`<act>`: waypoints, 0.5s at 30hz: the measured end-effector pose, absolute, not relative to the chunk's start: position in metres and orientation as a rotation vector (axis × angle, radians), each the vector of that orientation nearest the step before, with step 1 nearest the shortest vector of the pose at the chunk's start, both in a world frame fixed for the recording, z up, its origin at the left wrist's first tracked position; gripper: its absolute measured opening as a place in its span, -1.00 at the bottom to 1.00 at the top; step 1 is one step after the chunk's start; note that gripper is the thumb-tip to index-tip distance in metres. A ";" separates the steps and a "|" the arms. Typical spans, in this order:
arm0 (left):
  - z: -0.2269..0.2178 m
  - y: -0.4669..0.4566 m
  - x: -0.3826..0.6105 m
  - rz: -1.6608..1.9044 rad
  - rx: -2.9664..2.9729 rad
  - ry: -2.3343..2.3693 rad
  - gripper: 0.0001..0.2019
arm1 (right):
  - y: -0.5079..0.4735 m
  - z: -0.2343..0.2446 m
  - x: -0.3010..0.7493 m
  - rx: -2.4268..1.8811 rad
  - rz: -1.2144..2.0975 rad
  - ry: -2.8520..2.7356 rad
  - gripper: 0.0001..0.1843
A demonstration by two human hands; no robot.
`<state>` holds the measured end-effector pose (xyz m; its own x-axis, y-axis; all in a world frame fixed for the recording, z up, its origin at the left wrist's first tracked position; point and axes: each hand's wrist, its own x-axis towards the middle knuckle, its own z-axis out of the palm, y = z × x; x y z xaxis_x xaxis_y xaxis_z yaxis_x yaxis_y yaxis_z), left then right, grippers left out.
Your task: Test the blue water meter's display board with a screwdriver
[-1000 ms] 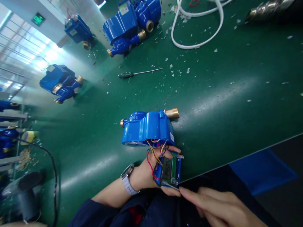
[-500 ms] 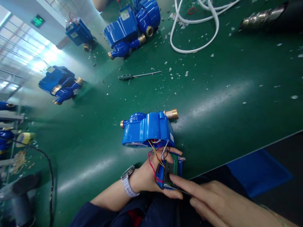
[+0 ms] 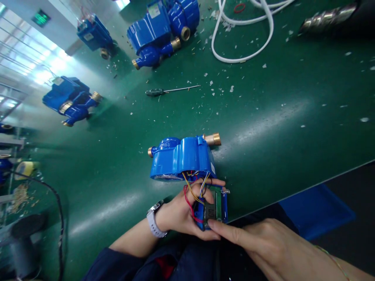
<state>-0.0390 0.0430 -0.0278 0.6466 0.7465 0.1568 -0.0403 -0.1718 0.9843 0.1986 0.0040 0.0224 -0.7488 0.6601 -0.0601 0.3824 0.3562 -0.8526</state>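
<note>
My left hand (image 3: 187, 210), with a watch (image 3: 156, 218) on the wrist, grips a small blue housing (image 3: 225, 208) with a green circuit board (image 3: 218, 201) in it. A black block (image 3: 209, 211) lies beside the board. My right hand (image 3: 260, 238) stretches its index finger onto the lower end of this block; its other fingers are mostly hidden. Red, yellow and white wires (image 3: 189, 199) run from the housing to a blue water meter (image 3: 181, 158) with brass threaded ends, which stands on the table just beyond my left hand.
A screwdriver (image 3: 155, 92) lies on the green table (image 3: 123, 128). More blue meters (image 3: 152, 35) stand at the back and left. A white cable (image 3: 215, 43), a dark tool with a metal nozzle (image 3: 329, 19), a black cable (image 3: 60, 210) and a tape roll (image 3: 25, 169) are around, with scraps scattered.
My right index finger stays at the black block, while the rest of that hand has tucked lower, out of sight. My left hand has tilted the housing slightly. The view has shifted a little.
</note>
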 end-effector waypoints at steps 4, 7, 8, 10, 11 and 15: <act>-0.031 0.039 -0.037 0.797 1.551 0.603 -0.37 | -0.002 0.020 0.195 -0.941 1.380 -2.230 -0.26; -0.034 0.037 -0.037 0.811 1.506 0.586 -0.35 | -0.006 0.017 0.194 -0.967 1.425 -2.183 -0.29; -0.035 0.036 -0.037 0.811 1.497 0.580 -0.35 | -0.008 0.016 0.194 -0.978 1.438 -2.166 -0.30; -0.035 0.035 -0.037 0.810 1.481 0.582 -0.37 | -0.011 0.013 0.195 -0.998 1.458 -2.126 -0.30; -0.035 0.035 -0.037 0.807 1.478 0.587 -0.37 | -0.014 0.012 0.195 -1.028 1.480 -2.109 -0.30; -0.033 0.035 -0.036 0.800 1.496 0.620 -0.35 | -0.020 0.011 0.197 -1.056 1.570 -2.043 -0.38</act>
<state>-0.0358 0.0347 -0.0331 0.6127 0.7814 0.1184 -0.0801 -0.0877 0.9929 0.1967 -0.0201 0.0109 -0.6584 0.7360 -0.1574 0.3414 0.1056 -0.9340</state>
